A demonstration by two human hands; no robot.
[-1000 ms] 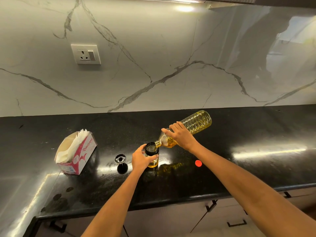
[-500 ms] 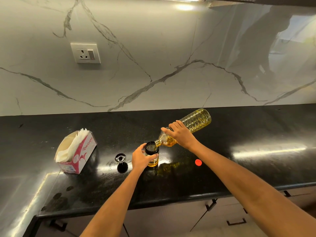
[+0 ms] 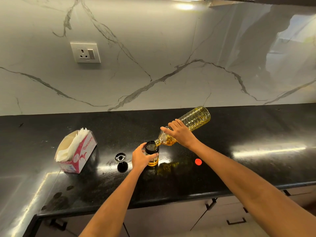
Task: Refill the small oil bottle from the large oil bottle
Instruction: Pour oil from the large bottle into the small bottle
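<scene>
I am steadying the 1 small oil bottle (image 3: 152,155) on the counter (image 3: 256,168) with my left hand (image 3: 141,157) clamped around it. Since a second ago little is moving, so oil is probably continuing to flow. At 1 o'clock, my right hand (image 3: 181,133) is gripping the 1 large oil bottle (image 3: 193,124), tilted, mouth at the rim. I am counting 1 red cap (image 3: 198,161), 1 black lid (image 3: 120,157), 1 tissue box (image 3: 76,151).

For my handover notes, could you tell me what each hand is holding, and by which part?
Left hand grips the small oil bottle around its body; right hand holds the tilted large oil bottle near its shoulder.
</scene>
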